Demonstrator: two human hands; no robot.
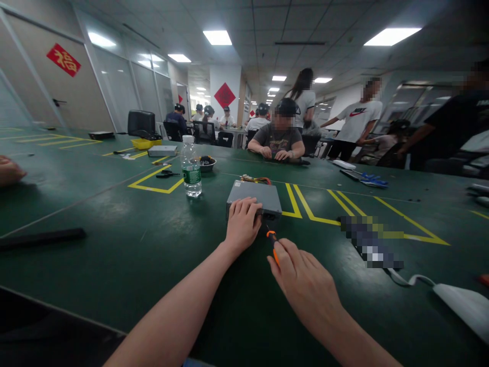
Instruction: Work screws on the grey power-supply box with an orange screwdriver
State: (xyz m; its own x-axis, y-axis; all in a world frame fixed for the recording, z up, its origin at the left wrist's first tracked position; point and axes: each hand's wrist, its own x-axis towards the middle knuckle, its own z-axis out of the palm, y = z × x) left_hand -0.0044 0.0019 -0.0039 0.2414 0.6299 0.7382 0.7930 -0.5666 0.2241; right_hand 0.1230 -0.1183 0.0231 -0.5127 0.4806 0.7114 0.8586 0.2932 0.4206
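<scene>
A grey metal computer power supply unit [263,196] lies flat on the green table, with coloured cables [260,180] coming out of its far side. My left hand [244,221] grips its near left edge, fingers bent over the top; the thumb is mostly hidden. In my right hand [301,270] is an orange and black screwdriver [272,237]. Its shaft points up at the unit's near face, close to the socket there. Whether the tip touches the unit I cannot tell.
Left of the unit stands a clear water bottle [191,173], with a bowl of dark items [207,163] behind it. A dark bar [42,238] lies at left. To the right are a white cable [412,279] and blue-handled tools [372,180]. A person [277,137] sits opposite.
</scene>
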